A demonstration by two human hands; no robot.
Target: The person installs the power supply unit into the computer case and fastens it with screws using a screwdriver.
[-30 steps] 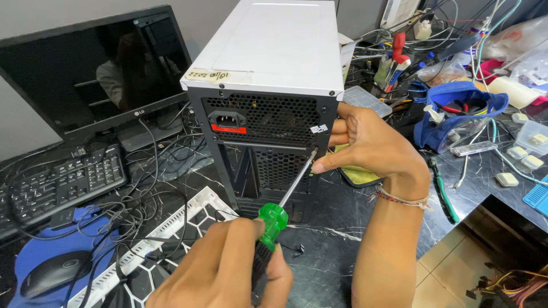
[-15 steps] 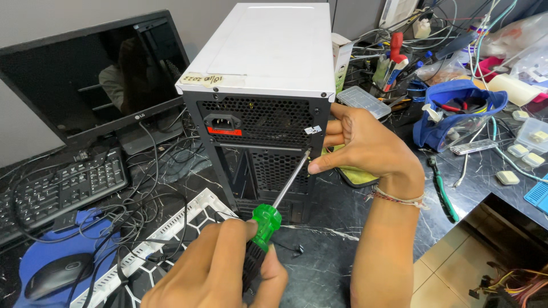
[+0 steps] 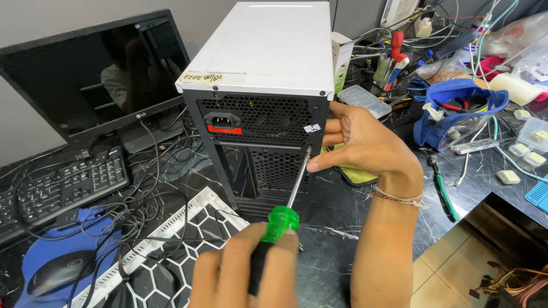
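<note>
My left hand is closed around the green and black handle of a screwdriver, low in the view. Its metal shaft runs up and to the right, and the tip meets the back right edge of the computer case. My right hand pinches the shaft near the tip, thumb and forefinger steadying it. Compared with a second ago the tip sits in nearly the same spot while my head has drawn closer, so I judge the screw is being worked, not finished. The case stands upright on the dark marble desk, with a white top and a black perforated back panel. A black monitor and keyboard sit to its left.
</note>
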